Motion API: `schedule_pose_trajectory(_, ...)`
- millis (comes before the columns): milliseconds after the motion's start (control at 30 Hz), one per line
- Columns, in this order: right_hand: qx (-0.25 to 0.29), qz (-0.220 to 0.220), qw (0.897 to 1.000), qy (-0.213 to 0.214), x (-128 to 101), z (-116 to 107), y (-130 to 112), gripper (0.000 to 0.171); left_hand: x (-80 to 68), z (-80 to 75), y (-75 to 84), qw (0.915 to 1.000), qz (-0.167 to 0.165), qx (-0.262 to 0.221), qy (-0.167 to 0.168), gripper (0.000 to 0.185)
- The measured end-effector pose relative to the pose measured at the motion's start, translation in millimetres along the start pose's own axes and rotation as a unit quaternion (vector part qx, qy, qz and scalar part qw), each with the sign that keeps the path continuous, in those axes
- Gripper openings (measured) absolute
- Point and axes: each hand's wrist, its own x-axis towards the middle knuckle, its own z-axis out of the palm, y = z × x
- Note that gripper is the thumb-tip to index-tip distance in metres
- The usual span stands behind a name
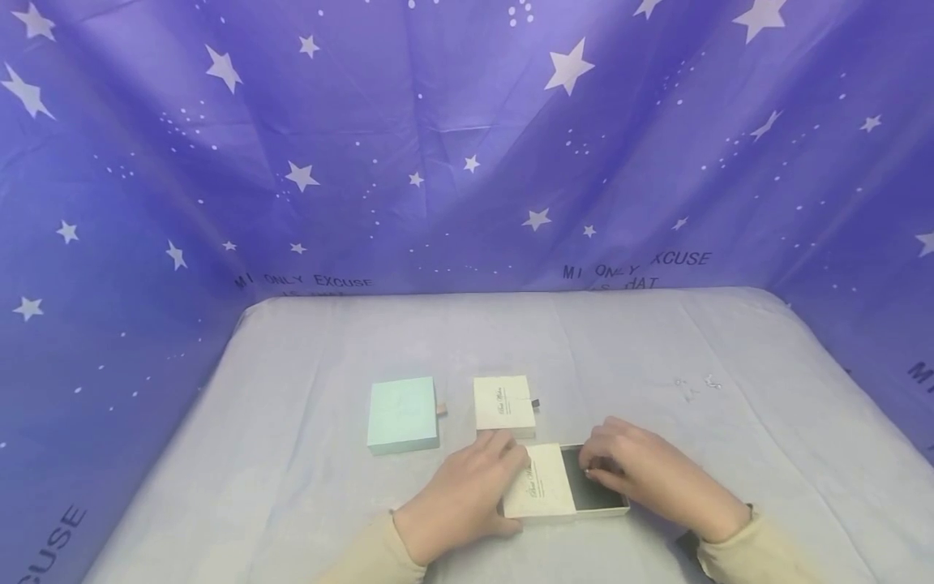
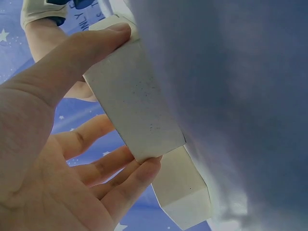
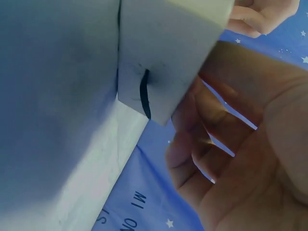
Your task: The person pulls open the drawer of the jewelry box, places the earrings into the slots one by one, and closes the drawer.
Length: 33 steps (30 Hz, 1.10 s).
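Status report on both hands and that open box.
Left hand grips the cream sleeve. Right hand fingers in the dark drawer, slid partly out. Nothing blocking; two closed boxes behind.

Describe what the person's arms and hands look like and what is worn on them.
Both hands are bare: the left hand and right hand show no gloves, rings or watch. Each forearm wears a cream long sleeve, the left sleeve and right sleeve, ending at the wrist.
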Motion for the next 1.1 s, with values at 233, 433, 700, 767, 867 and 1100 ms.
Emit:
schedule_pose_trajectory(233,0.008,0.024,1.000,-0.003,3,3,-1,0.020,0.7,-0.6,0.1,1.0000,0.000,0.000,-0.001,0.058)
schedule_pose_trajectory(433,0.005,0.033,0.999,0.014,2,0,-1,0.012,0.7,-0.7,0.0,1.0000,0.003,0.002,-0.002,0.057)
schedule_pose_trajectory(700,-0.046,0.060,0.994,0.077,2,-12,7,0.010,-1.0,0.1,0.4,1.0000,-0.004,0.001,-0.007,0.058)
schedule_pose_trajectory(767,-0.073,0.061,0.991,0.090,1,-15,11,0.011,-1.8,0.1,0.4,1.0000,-0.003,0.003,-0.005,0.058)
schedule_pose_trajectory(867,-0.100,0.057,0.987,0.113,-1,-20,20,0.015,-2.1,-0.1,0.2,1.0000,-0.002,0.005,-0.002,0.058)
schedule_pose_trajectory(1100,-0.107,0.067,0.984,0.125,-7,-23,50,0.018,-1.6,-0.4,0.2,1.0000,0.003,0.007,0.001,0.057)
